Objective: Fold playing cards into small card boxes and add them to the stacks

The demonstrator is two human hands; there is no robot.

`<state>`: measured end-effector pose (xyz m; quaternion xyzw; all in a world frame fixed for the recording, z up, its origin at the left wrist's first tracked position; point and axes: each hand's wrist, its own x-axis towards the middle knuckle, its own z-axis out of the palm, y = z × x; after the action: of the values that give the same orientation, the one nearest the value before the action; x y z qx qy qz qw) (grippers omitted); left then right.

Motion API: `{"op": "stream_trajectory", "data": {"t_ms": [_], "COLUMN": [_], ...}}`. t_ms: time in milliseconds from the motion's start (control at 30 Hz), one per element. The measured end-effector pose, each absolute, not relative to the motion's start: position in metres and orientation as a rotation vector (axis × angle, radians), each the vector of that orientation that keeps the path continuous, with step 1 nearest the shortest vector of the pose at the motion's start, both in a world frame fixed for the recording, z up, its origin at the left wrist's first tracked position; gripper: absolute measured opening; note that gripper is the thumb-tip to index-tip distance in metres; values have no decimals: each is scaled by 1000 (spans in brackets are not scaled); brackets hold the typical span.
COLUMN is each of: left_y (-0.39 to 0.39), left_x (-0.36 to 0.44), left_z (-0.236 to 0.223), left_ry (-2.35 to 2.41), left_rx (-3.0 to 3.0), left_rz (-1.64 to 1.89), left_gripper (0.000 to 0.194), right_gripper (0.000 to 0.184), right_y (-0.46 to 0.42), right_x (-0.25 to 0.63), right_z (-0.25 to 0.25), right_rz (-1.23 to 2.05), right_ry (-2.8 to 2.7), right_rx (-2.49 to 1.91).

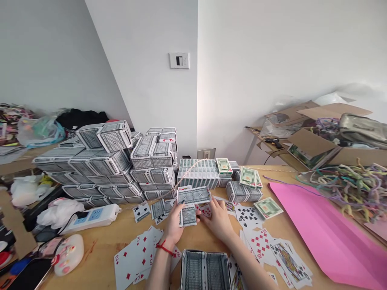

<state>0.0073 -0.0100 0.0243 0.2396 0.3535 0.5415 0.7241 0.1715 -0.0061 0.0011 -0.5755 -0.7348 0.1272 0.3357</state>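
Folded playing cards (193, 196) with grey patterned backs are joined in an L-like piece above the table's middle. My left hand (171, 227), with a red string on its wrist, is closed on the left side of this piece, thumb on top. My right hand (220, 219) pinches its right side; the fingertips are partly hidden. Below, between my forearms, stands an open box made of cards (205, 270). Loose diamond cards (133, 255) lie face up at left, and more loose cards (261, 243) at right.
Stacked card blocks (105, 161) rise at the back left. A row of card packs (198, 171) stands by the wall, with green card boxes (249, 177) to its right. A white power strip (96, 217) lies at left, pink paper (317, 233) at right, near coloured yarn (347, 193).
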Motion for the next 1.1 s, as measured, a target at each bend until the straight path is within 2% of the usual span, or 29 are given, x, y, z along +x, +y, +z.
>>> {"op": "stream_trajectory", "data": {"t_ms": [133, 367, 567, 700, 833, 1100], "left_y": [-11, -11, -11, -10, -9, -9], "left_x": [9, 9, 12, 12, 11, 9], "left_z": [22, 24, 24, 24, 25, 27], "left_ry": [736, 649, 642, 642, 626, 603], "left_rx": [480, 448, 431, 420, 380, 296], "left_rz": [1124, 1058, 1073, 1093, 1130, 1155], "left_gripper": [39, 49, 52, 47, 40, 36], "right_gripper": [19, 12, 28, 25, 37, 36], "right_y": [-8, -11, -8, -5, -5, -7], "right_x": [167, 168, 170, 170, 172, 176], "right_z": [6, 10, 12, 7, 0, -5], "right_rz": [260, 212, 220, 164, 184, 276], "right_ry": [-2001, -2040, -2091, -2056, -2018, -1902], "right_rx": [-1546, -1578, -1536, -1566, -1573, -1538]}}
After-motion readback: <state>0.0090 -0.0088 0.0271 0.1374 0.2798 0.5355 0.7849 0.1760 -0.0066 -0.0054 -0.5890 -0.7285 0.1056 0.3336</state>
